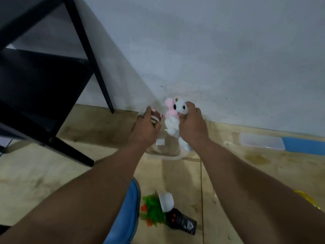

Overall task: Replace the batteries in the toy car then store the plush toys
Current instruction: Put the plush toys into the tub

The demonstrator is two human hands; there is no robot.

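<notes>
My right hand (191,125) grips a white plush toy (173,120) with pink ears and black eyes, held above a clear plastic container (163,148) on the floor by the wall. My left hand (146,127) is beside it, its fingers curled round a small pink-and-white striped thing (155,118), perhaps another plush. Near the bottom lies a black remote-like object (182,221) next to a green artificial plant in a white pot (158,206). The toy car is not in view.
A black metal shelf frame (44,71) fills the left. A clear lid and a blue lid (306,145) lie by the wall at right. A blue object (126,213) sits under my left forearm, and something yellow (306,199) at right.
</notes>
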